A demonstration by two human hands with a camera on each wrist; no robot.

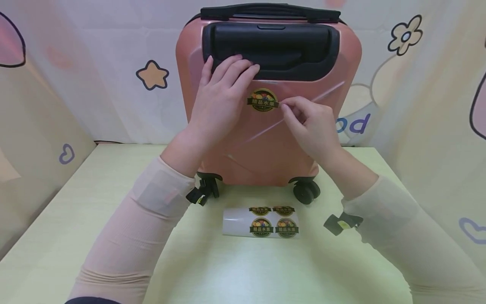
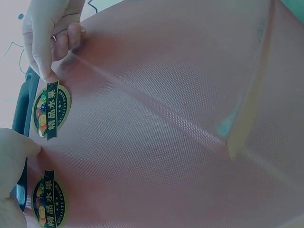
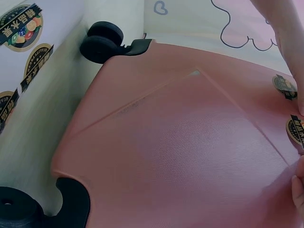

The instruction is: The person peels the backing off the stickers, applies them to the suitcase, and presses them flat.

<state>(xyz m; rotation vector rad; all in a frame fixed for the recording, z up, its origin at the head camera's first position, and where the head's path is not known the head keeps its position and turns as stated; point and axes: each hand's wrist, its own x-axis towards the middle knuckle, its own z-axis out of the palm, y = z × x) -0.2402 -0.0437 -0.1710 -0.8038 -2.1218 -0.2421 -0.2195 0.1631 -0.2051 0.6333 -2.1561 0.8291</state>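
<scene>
A pink suitcase [image 1: 258,145] stood upright on a desk [image 1: 258,274]. The right hand's [image 1: 313,124] grip pinched a fruit sticker [image 1: 263,100] by its ribbon end at the case's upper front, likely to keep the print uncovered. The left hand [image 1: 217,101], fingers extended and holding nothing, rested by the black handle recess [image 1: 273,46], apparently steadying the case. A second sticker [image 2: 49,199] sat past that hand; a sticker sheet [image 1: 235,221] lay in front, presumably for easy reach.

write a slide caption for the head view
Left hand on a pink suitcase, right hand pinching a sticker at its front.
</scene>
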